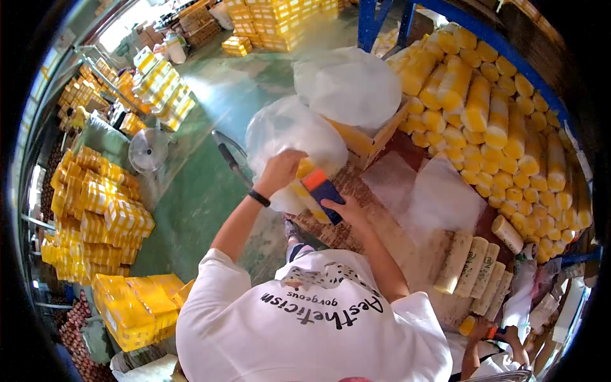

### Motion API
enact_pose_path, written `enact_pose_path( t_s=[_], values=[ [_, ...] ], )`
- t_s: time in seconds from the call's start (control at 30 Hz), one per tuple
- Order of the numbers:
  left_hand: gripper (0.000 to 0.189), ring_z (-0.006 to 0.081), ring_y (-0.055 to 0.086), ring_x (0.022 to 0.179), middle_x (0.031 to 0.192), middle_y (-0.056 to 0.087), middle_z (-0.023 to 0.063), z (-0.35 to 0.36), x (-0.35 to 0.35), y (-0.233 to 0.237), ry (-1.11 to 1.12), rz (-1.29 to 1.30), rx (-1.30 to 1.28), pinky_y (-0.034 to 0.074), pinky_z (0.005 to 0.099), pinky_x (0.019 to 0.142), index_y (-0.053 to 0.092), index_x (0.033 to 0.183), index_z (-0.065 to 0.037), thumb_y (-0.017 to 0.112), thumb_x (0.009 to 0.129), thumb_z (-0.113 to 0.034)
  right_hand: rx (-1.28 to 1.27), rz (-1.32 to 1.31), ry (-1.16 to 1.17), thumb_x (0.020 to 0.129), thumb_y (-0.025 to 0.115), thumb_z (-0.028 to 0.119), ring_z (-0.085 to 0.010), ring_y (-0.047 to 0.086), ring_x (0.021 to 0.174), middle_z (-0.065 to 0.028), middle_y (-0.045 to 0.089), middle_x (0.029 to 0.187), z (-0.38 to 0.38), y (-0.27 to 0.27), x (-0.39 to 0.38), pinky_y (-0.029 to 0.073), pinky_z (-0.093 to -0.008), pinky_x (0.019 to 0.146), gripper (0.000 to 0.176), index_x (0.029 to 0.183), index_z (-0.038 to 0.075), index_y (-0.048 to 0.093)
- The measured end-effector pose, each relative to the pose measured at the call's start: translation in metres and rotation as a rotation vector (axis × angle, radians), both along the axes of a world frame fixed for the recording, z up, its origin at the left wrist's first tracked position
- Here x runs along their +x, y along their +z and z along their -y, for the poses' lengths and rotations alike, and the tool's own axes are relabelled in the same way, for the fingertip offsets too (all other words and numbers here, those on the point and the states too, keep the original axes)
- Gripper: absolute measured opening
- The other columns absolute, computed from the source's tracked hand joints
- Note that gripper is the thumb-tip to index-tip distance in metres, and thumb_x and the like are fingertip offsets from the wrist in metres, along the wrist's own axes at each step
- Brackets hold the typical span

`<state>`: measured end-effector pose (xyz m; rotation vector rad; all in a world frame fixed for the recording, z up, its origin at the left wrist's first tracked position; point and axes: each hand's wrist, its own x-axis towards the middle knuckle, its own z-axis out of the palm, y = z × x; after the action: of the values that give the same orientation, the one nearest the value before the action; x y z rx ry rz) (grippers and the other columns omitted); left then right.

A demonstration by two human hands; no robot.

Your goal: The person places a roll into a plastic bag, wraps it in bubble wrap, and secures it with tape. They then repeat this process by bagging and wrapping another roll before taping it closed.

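Note:
Above the wooden bench (398, 207), my left hand (280, 170), with a dark band at the wrist, is closed around the upper end of a yellow-and-white roll (308, 198). My right hand (347, 211) grips a blue-and-orange tape dispenser (323, 191), which lies against the roll's side. The dispenser covers much of the roll, and some left-hand fingers are hidden. Just beyond my left hand bulges a translucent white plastic bag (296, 130). Cream-coloured rolls (472, 266) with dark writing lie side by side on the bench to my right.
Yellow-ended rolls (503, 127) are piled high at the right within a blue frame (541, 79). Another white bag (350, 86) rests on a cardboard box (382, 140) ahead. Yellow parcels (95, 210) and a fan (148, 151) stand left. A co-worker's hands (474, 344) work at lower right.

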<state>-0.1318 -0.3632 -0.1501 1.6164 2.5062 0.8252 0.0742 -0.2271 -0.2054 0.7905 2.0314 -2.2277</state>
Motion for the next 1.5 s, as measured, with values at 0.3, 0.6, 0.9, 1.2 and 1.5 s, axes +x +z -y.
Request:
enact_pose_path(
  t_s=[0.3,0.6,0.9,1.2,1.5],
  values=[
    [0.086,0.0344,0.022,0.136,0.149,0.021,0.0167,0.031,-0.001,-0.027,-0.297,0.067,-0.027,0.027,0.0401,0.110,0.027,0.142,-0.008,0.072,0.073,-0.031,0.089,-0.047,0.051,0.071,0.077,0.043,-0.0102,0.059,0.063,-0.0020,0.064,0.073,0.001,-0.014,-0.001,0.047,-0.0245,0.060,0.046,0.087,0.001,0.068],
    [0.107,0.0311,0.030,0.133,0.148,0.025,0.0102,0.017,0.003,-0.024,-0.154,-0.042,-0.167,0.031,0.0385,0.108,0.023,0.144,-0.013,0.081,0.058,-0.039,0.106,0.045,0.066,0.072,0.076,0.043,-0.0119,0.060,0.069,-0.0030,0.065,0.077,-0.001,-0.012,0.028,0.047,-0.0258,0.064,0.048,0.090,-0.001,0.067],
    [0.104,0.0307,0.028,0.134,0.148,0.025,0.0092,0.018,0.003,-0.031,-0.166,-0.023,-0.129,0.030,0.0371,0.108,0.024,0.144,-0.011,0.080,0.059,-0.034,-0.018,0.115,0.063,0.075,0.076,0.034,-0.0090,0.056,0.071,0.0009,0.063,0.078,-0.018,-0.087,0.087,0.046,-0.0255,0.067,0.037,0.088,0.001,0.067],
    [0.107,0.0314,0.025,0.136,0.150,0.022,0.0106,0.019,0.003,-0.033,-0.172,-0.021,-0.153,0.027,0.0395,0.110,0.023,0.144,-0.012,0.080,0.060,-0.041,0.022,0.124,0.102,0.076,0.075,0.032,-0.0088,0.058,0.072,-0.0008,0.065,0.080,-0.017,-0.075,0.088,0.047,-0.0257,0.069,0.036,0.091,-0.001,0.067],
    [0.071,0.0340,0.043,0.119,0.130,0.043,0.0224,0.041,0.082,-0.060,0.287,-0.208,0.119,0.039,0.0424,0.097,0.044,0.125,-0.004,0.079,0.065,-0.022,0.141,0.020,0.130,0.075,0.075,0.029,-0.0090,0.058,0.069,-0.0007,0.065,0.075,-0.009,-0.090,0.107,0.047,-0.0258,0.067,0.032,0.088,0.001,0.068]
  ],
)
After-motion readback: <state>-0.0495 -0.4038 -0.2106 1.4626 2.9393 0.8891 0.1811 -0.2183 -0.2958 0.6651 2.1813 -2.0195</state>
